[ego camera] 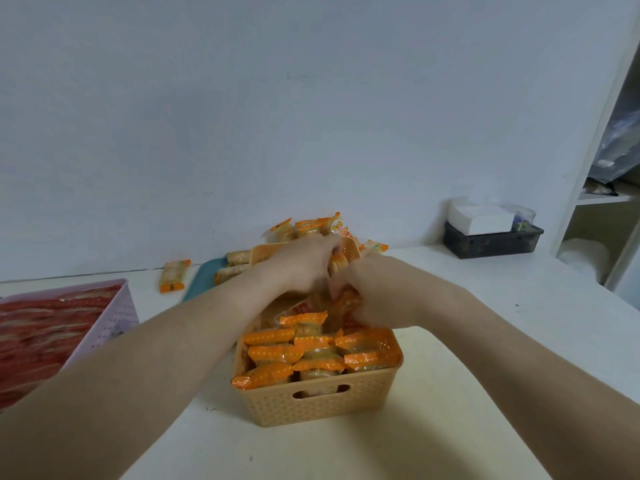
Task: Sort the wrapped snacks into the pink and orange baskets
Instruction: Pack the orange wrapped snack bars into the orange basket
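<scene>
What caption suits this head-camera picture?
Both hands, left hand and right hand, tuck orange-wrapped snacks into a nearly full orange basket.

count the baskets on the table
2: the orange basket front centre, packed with orange-wrapped snacks, and the pink basket at the left edge, holding red-wrapped ones.

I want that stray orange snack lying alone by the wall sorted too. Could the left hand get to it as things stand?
Probably yes, once freed. The stray orange snack lies in the open on the table, nothing around it, but the left hand is busy with packets over the orange basket.
</scene>
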